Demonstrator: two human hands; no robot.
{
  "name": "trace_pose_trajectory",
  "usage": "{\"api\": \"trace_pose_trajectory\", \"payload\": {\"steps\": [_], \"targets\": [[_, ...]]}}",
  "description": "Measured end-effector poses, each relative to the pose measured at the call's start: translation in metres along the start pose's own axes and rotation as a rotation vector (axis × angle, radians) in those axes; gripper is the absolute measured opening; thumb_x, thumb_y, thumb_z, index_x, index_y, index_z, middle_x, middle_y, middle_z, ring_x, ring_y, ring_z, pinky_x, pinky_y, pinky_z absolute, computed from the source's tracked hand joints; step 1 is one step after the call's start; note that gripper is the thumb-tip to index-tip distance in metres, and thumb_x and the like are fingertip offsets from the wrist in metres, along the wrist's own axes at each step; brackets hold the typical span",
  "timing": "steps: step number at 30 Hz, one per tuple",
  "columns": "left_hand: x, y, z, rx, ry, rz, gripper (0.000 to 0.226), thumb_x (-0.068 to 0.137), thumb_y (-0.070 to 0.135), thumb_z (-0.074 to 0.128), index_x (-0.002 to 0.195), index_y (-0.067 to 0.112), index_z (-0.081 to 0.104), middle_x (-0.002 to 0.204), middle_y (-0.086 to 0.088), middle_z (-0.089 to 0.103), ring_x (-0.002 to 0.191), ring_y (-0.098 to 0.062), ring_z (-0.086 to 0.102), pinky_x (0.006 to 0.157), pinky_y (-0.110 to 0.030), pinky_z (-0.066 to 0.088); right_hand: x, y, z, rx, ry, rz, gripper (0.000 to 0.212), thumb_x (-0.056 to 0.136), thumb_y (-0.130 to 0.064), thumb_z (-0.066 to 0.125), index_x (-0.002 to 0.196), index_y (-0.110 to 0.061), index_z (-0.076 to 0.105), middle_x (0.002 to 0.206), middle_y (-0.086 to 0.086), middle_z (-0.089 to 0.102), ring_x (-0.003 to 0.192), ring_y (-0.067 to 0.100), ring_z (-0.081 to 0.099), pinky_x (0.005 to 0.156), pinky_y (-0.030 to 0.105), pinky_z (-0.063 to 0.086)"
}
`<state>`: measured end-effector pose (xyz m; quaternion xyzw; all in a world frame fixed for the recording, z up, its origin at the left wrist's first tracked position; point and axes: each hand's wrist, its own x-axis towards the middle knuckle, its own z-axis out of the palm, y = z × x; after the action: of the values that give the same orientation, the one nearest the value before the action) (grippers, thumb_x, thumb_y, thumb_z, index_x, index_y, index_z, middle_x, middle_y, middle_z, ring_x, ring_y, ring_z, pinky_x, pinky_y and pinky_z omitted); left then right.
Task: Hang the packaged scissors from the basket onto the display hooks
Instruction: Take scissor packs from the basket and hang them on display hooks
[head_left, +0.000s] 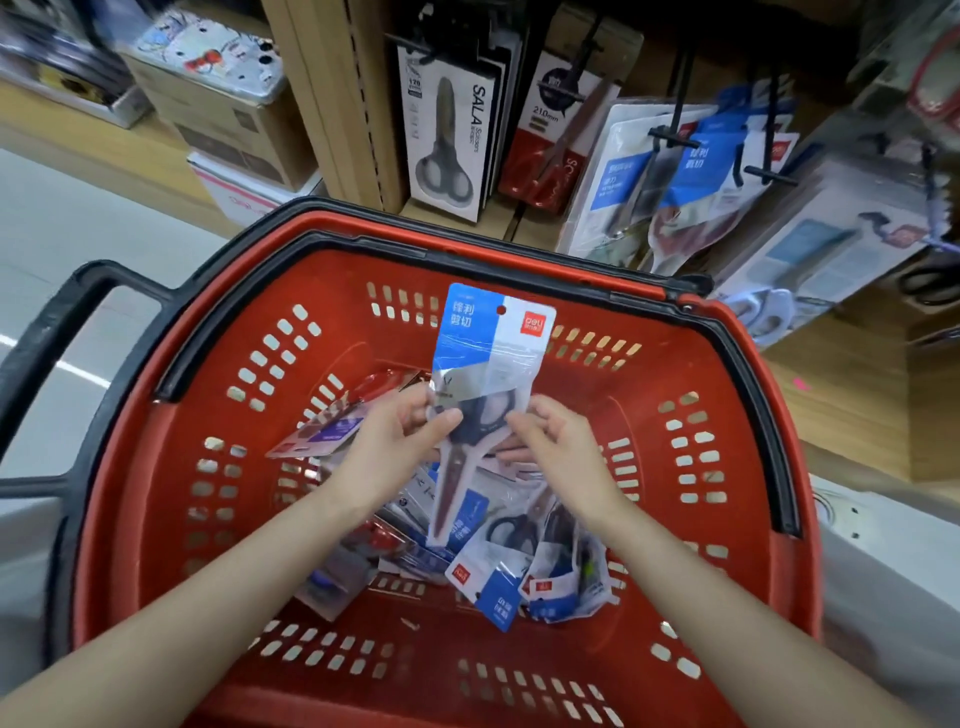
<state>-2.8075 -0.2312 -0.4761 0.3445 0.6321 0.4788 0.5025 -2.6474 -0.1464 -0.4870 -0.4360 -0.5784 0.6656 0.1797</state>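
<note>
A blue and white pack of scissors (488, 364) stands upright over the red basket (727, 467), its hang hole at the top. My left hand (395, 441) pinches its left edge at the handles. My right hand (556, 441) pinches the right edge. Several more packs of scissors (519, 577) lie heaped on the basket floor below. Black display hooks (675, 137) stick out of the shelf behind the basket, with similar blue packs (639, 171) hanging on them.
Black SALA scissor packs (447, 140) and red packs (556, 135) hang at the back centre. Cardboard boxes (228, 119) sit on a shelf at the left. The basket's black handles (78, 322) lie folded outward. More hanging goods (831, 244) crowd the right.
</note>
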Motion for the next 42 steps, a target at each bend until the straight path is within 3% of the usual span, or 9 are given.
{"api": "trace_pose_trajectory", "payload": {"steps": [4,11,15,20,23,26,31,36,42], "targets": [[-0.010,-0.003,-0.019,0.093,0.075,0.030,0.025,0.095,0.006,0.051,0.103,0.026,0.065,0.093,0.005,0.074,0.087,-0.006,0.068,0.073,-0.017,0.050,0.011,0.064,-0.018,-0.396,-0.094,0.116,0.021,0.091,-0.021,0.060,0.112,-0.018,0.060,0.112,-0.005,0.064,0.107,0.013,0.062,0.097,0.029,0.048],[-0.015,-0.006,-0.035,0.082,0.178,-0.010,0.017,0.095,0.005,0.050,0.104,0.007,0.065,0.091,0.001,0.074,0.086,-0.009,0.069,0.071,-0.024,0.056,0.015,0.123,-0.020,-1.040,-0.486,0.238,0.061,0.087,-0.029,0.066,0.142,-0.021,0.039,0.151,-0.003,0.033,0.136,0.019,0.037,0.111,0.034,0.032],[-0.013,-0.010,-0.037,0.102,0.202,-0.062,0.018,0.095,0.007,0.051,0.105,-0.004,0.062,0.094,-0.004,0.073,0.087,-0.014,0.070,0.079,-0.036,0.058,0.018,0.125,-0.021,-1.258,-0.596,0.192,0.060,0.081,-0.029,0.070,0.135,-0.024,0.044,0.145,0.000,0.039,0.135,0.021,0.032,0.113,0.039,0.026],[-0.011,-0.010,-0.036,0.091,0.215,-0.112,0.017,0.095,0.006,0.052,0.105,0.008,0.066,0.092,0.000,0.074,0.087,-0.013,0.070,0.079,-0.035,0.058,0.023,0.120,-0.025,-1.296,-0.685,0.215,0.038,0.080,-0.033,0.071,0.114,-0.022,0.056,0.127,0.000,0.049,0.124,0.020,0.040,0.106,0.035,0.027],[-0.010,-0.018,-0.039,0.143,0.243,-0.153,0.014,0.095,0.012,0.054,0.102,0.009,0.065,0.091,-0.002,0.073,0.086,-0.016,0.070,0.080,-0.043,0.058,0.027,0.113,-0.027,-1.159,-0.628,0.240,0.016,0.084,-0.031,0.067,0.094,-0.030,0.054,0.103,-0.007,0.056,0.111,0.019,0.052,0.094,0.029,0.040],[-0.009,-0.024,-0.038,0.187,0.255,-0.170,0.014,0.096,0.020,0.051,0.107,0.024,0.060,0.103,-0.002,0.068,0.095,-0.023,0.066,0.084,-0.051,0.054,0.029,0.091,-0.024,-0.976,-0.424,0.171,0.012,0.093,-0.026,0.056,0.103,-0.027,0.050,0.098,-0.005,0.062,0.093,0.019,0.063,0.079,0.032,0.049],[-0.012,-0.020,-0.030,0.206,0.268,-0.199,0.025,0.098,0.019,0.048,0.122,0.025,0.048,0.117,0.007,0.062,0.107,-0.015,0.061,0.093,-0.048,0.050,0.025,0.031,-0.012,-0.708,-0.010,-0.071,0.017,0.097,-0.028,0.051,0.090,-0.016,0.042,0.068,0.001,0.056,0.059,0.016,0.051,0.058,0.034,0.038],[-0.016,-0.001,-0.007,0.124,0.150,-0.219,0.026,0.099,0.011,0.045,0.121,0.023,0.050,0.111,0.001,0.066,0.098,-0.014,0.066,0.082,-0.034,0.056,0.003,-0.011,-0.014,-0.362,0.071,-0.033,0.010,0.095,-0.028,0.053,0.101,-0.020,0.055,0.092,0.003,0.067,0.083,0.018,0.065,0.075,0.040,0.056],[-0.022,0.029,0.029,-0.101,0.065,-0.173,0.019,0.100,0.015,0.045,0.115,0.015,0.057,0.092,0.001,0.070,0.066,-0.003,0.067,0.064,-0.022,0.057,-0.032,-0.032,-0.028,-0.143,0.043,0.087,0.026,0.096,-0.027,0.051,0.113,-0.009,0.056,0.102,0.011,0.068,0.084,0.020,0.070,0.067,0.036,0.060]]}}
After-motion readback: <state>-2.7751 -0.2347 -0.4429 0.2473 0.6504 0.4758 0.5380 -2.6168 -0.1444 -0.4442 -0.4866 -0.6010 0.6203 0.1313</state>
